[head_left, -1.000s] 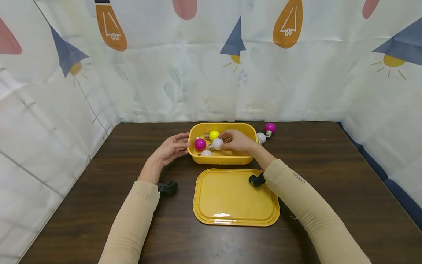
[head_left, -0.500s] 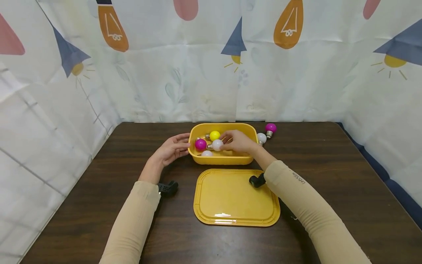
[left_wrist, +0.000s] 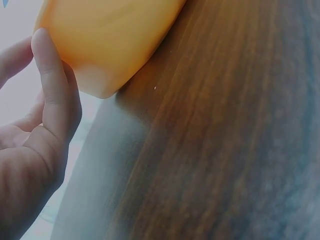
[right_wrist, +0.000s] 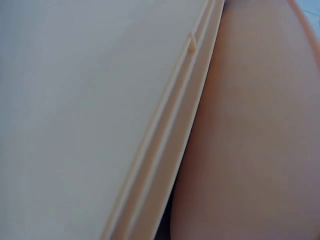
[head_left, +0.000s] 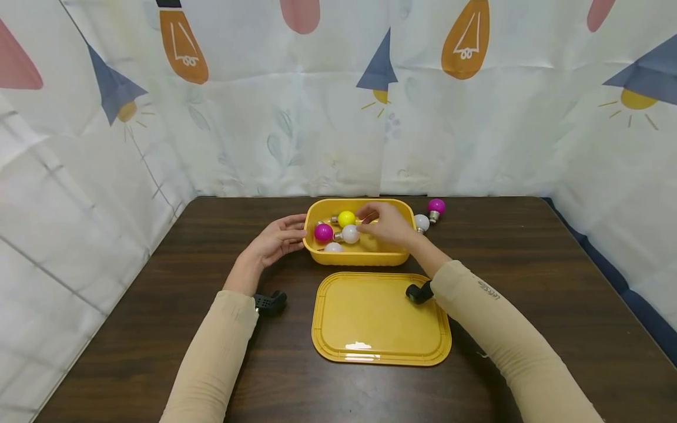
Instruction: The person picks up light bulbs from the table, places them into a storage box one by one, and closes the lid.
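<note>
Your left hand is at the left end of the yellow bin, fingers extended, tips on its wall. Your right hand is inside the bin, thumb and index apart, tips right by the 1st white bulb; can't tell if they touch. That bulb lies on its side, base toward the bin's left end.

Also in bin: yellow bulb toward the far wall, 1st magenta bulb toward the left end, 2nd white bulb partly hidden by the near wall.

Outside: 3rd white bulb just beside the bin's right end, 2nd magenta bulb a bit farther right. Yellow tray is flat on the bench, your side of the bin.
</note>
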A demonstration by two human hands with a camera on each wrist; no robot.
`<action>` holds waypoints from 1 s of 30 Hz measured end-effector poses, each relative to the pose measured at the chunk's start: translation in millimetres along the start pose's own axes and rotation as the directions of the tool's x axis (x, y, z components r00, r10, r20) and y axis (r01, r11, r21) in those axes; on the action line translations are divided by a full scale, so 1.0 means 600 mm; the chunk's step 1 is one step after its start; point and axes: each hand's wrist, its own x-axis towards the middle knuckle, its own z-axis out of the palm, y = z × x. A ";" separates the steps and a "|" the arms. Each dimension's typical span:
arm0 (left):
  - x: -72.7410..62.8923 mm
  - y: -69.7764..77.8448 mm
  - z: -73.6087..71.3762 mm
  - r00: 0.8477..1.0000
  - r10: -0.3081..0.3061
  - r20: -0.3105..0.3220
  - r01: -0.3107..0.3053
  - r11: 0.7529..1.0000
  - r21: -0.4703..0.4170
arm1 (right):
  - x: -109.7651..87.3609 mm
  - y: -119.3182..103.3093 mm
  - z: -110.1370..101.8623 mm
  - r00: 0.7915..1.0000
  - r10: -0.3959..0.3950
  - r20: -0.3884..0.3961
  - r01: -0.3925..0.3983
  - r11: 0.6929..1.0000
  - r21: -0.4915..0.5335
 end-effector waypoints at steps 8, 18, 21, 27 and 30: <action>-0.001 0.001 0.001 1.000 0.002 -0.006 -0.002 1.000 -0.004 | -0.011 -0.002 -0.026 0.992 -0.085 -0.094 0.089 0.995 0.039; -0.002 0.001 0.000 1.000 0.002 0.000 -0.002 1.000 -0.001 | -0.034 0.000 -0.065 0.982 -0.020 -0.190 0.051 0.986 0.160; -0.002 0.000 -0.001 1.000 0.004 0.002 -0.004 1.000 0.003 | -0.040 0.004 -0.075 0.976 -0.008 -0.219 0.050 0.981 0.186; -0.001 -0.001 -0.001 1.000 0.008 0.000 -0.008 1.000 0.011 | -0.053 0.018 -0.092 0.952 0.004 -0.308 0.063 0.976 0.209; 0.001 -0.001 -0.002 1.000 0.008 -0.005 -0.008 1.000 0.010 | -0.057 0.025 -0.101 0.941 0.002 -0.340 0.075 0.974 0.213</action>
